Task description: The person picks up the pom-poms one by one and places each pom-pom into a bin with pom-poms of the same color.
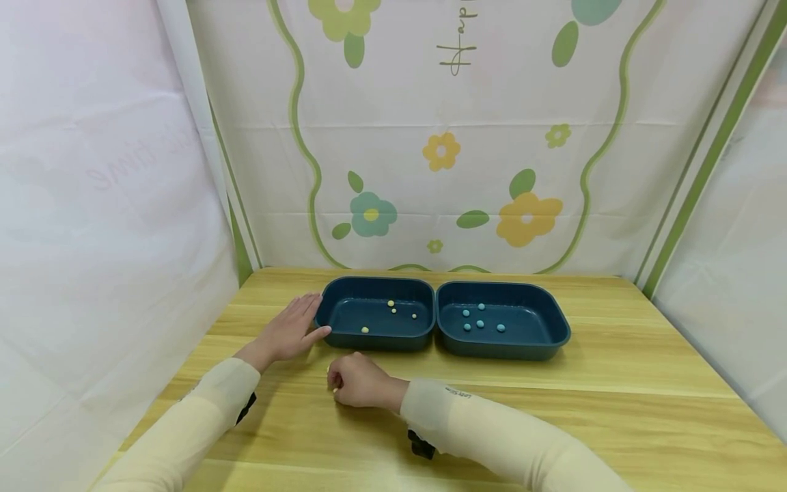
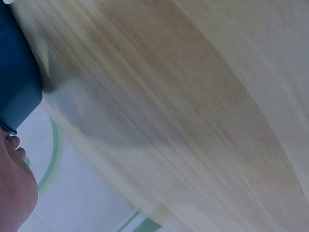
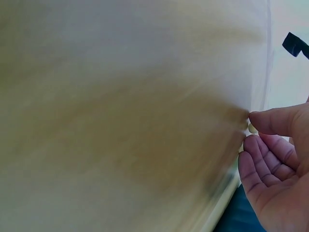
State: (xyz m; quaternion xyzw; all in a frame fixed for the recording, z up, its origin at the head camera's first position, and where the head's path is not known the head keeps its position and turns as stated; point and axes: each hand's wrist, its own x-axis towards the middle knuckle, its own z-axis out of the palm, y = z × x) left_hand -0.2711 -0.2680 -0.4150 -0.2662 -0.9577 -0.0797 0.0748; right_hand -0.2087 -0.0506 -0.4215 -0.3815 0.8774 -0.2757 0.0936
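My left hand (image 1: 287,332) lies with straight fingers on the left end of a dark blue tray (image 1: 375,342); part of it shows at the edge of the left wrist view. Several small yellow beads (image 1: 391,303) are scattered in that tray. In front of the tray, low over the tabletop, my right hand (image 1: 364,383) has its fingers curled. The right wrist view shows a small yellowish bead (image 3: 252,128) pinched between thumb and fingertips, mostly covered by them. A second dark blue tray (image 1: 501,350), touching the first on its right, holds several light blue beads (image 1: 480,324).
Both trays stand toward the back of a wood-grain table (image 1: 553,410). Behind it hangs a white cloth (image 1: 381,143) printed with flowers and leaves, and similar cloths close off the left and right sides.
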